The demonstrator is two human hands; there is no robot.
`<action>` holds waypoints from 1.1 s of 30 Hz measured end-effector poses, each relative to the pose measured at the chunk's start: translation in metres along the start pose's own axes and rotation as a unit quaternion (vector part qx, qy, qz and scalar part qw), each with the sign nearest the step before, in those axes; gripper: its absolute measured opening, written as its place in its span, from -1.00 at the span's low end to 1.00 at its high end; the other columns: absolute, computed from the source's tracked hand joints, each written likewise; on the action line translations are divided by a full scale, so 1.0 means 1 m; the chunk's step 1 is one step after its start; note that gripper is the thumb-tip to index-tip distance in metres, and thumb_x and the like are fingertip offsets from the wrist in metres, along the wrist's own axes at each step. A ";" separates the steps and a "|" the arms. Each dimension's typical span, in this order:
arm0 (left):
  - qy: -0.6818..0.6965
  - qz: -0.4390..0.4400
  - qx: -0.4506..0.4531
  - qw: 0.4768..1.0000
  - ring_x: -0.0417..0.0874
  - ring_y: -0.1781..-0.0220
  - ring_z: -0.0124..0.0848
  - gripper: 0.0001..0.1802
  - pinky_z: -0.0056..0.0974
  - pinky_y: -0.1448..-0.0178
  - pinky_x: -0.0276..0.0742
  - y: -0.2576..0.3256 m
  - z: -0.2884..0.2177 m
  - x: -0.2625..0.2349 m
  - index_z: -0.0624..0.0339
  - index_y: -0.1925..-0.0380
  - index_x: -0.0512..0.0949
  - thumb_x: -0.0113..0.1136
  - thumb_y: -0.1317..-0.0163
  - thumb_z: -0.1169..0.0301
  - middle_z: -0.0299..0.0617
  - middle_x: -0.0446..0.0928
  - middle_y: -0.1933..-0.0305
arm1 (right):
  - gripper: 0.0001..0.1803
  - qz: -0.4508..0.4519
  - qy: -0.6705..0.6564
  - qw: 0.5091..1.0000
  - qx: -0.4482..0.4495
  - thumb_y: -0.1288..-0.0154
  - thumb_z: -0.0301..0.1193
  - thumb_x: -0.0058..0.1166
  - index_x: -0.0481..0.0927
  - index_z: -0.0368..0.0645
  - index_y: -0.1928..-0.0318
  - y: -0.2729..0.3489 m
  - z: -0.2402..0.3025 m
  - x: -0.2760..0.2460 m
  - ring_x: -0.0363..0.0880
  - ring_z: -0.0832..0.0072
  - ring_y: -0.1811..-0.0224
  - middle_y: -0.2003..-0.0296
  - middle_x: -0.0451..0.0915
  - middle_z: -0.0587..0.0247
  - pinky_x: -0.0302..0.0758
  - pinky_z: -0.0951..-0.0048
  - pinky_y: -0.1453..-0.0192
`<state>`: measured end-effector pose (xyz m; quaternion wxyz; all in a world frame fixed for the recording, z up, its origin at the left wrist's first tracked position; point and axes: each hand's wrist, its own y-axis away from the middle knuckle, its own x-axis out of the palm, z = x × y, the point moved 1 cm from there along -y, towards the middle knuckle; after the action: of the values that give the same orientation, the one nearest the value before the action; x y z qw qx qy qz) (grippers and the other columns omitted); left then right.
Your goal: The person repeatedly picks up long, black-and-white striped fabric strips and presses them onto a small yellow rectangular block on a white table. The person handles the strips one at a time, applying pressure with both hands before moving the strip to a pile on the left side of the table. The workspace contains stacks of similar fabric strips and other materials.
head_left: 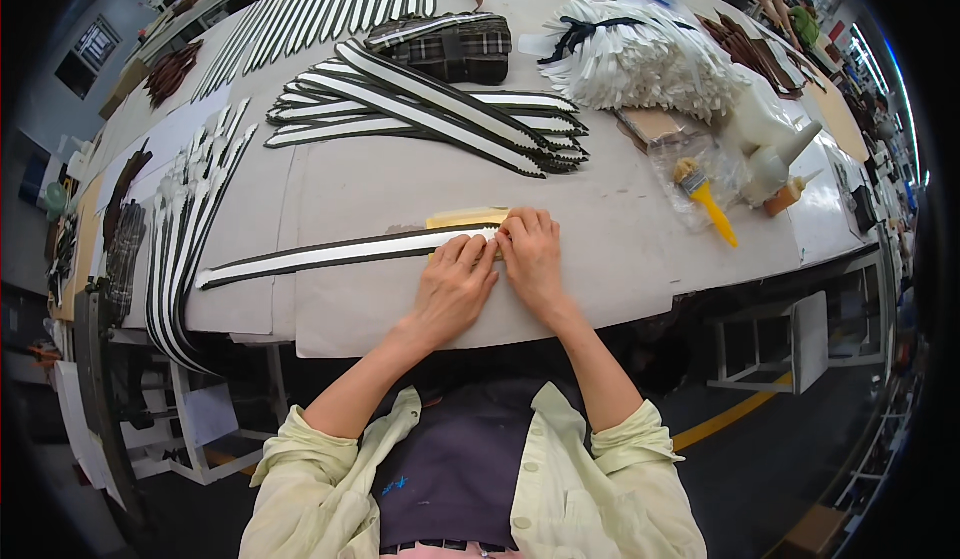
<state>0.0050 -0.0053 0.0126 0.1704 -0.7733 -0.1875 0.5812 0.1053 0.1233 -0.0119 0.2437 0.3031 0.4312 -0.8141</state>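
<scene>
A long black strip with a white band along its middle [340,255] lies across the table in front of me. Its right end, with a notched edge, rests over a yellow pad or block [460,219]. My left hand [455,289] is closed near that end, its fingers bunched and pressing down on the strip. Against it, my right hand [532,264] pinches the very tip of the strip between thumb and fingers. The fingertips of both hands nearly meet, and they hide the exact end of the strip.
Beyond my hands lies a crossed pile of similar strips [420,109]. More strips hang over the table's left edge [180,259]. A plaid rolled bundle [445,47], a heap of white strips [640,59], a yellow-handled brush [710,209] and a white squeeze bottle [772,169] stand farther off.
</scene>
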 end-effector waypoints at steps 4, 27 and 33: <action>-0.020 0.012 0.002 1.000 0.53 -0.20 -0.08 -0.50 -0.03 -0.27 0.50 -0.002 0.004 0.009 0.35 -0.20 0.59 0.34 -0.26 0.40 -0.08 0.52 -0.12 | -0.88 0.026 -0.019 0.998 -0.052 -0.31 -0.48 0.25 0.58 -0.16 0.20 -0.009 -0.016 -0.009 0.46 0.19 -0.04 0.09 0.54 0.22 0.37 0.16 -0.13; 0.084 0.041 0.016 0.995 0.51 -0.10 -0.14 -0.59 -0.04 -0.21 0.45 -0.010 0.031 0.008 0.13 -0.16 0.68 0.36 -0.31 0.37 -0.15 0.51 -0.04 | -0.89 0.140 -0.211 0.967 0.032 -0.29 -0.50 0.26 0.60 -0.17 0.22 -0.039 -0.048 -0.014 0.52 0.17 0.02 0.20 0.55 0.17 0.45 0.16 -0.12; 0.038 0.020 0.039 0.998 0.50 -0.10 -0.13 -0.55 -0.03 -0.21 0.46 -0.010 0.023 0.003 0.14 -0.19 0.66 0.37 -0.29 0.36 -0.15 0.51 -0.04 | -0.69 0.053 -0.110 0.992 -0.017 -0.22 -0.61 0.17 0.65 -0.26 0.00 0.002 -0.029 -0.046 0.56 0.16 -0.07 0.07 0.60 0.13 0.47 0.14 -0.20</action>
<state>-0.0176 0.0062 0.0086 0.1953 -0.7912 -0.1427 0.5617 0.1465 0.1532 0.0066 0.3373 0.2297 0.3985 -0.8214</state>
